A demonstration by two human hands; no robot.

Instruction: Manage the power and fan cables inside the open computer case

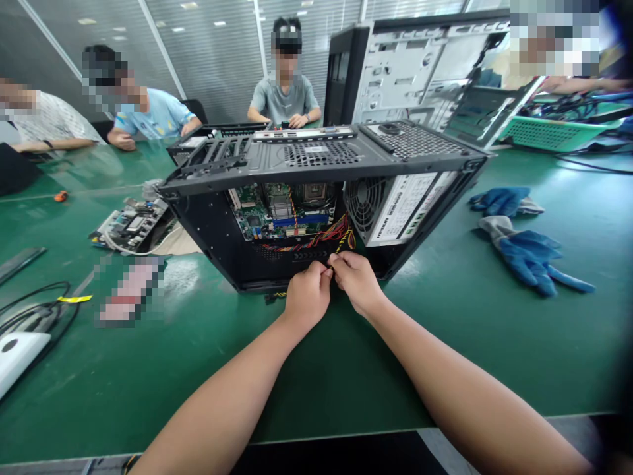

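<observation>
An open black computer case point(212, 257) lies on the green table before me. Inside it are a green motherboard point(254, 221), a power supply point(395, 208) with a fan grille, and a bundle of red, yellow and black power cables point(316, 239). At the case's near edge, my left hand point(309, 297) and my right hand point(357, 280) meet, both pinching a yellow-and-black cable point(341, 245) that runs down from the power supply. A dark connector end point(274, 298) of cable pokes out left of my left hand. The exact spot gripped is hidden by my fingers.
Blue-and-grey work gloves point(529, 254) lie at the right. Loose circuit boards point(131, 224), a blurred-out pink item point(131, 290) and black cables point(34, 310) are at the left. Behind stand another case point(395, 72) and a green basket point(554, 135); several people sit around the table.
</observation>
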